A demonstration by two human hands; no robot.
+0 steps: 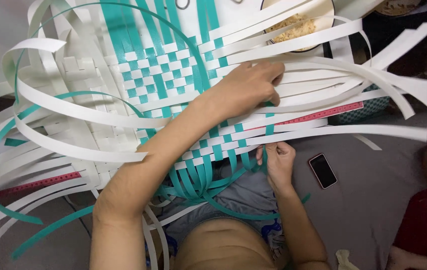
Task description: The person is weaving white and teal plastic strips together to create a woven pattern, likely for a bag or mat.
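A half-woven mat (153,75) of white and teal plastic strips lies across my lap and the floor. My left hand (248,87) reaches across it and presses its fingers down on the white strips at the weave's right edge. Nearer to me, my right hand (276,160) pinches a teal strip (268,131) at the lower right corner of the weave, under a long white strip (343,131). Loose white and teal strip ends fan out on all sides.
A red-edged phone (322,170) lies on the grey floor to the right. A red measuring tape (323,112) runs under the strips. A bowl of pale crumbly food (293,27) sits at the top. Another person in red (423,220) is at the right edge.
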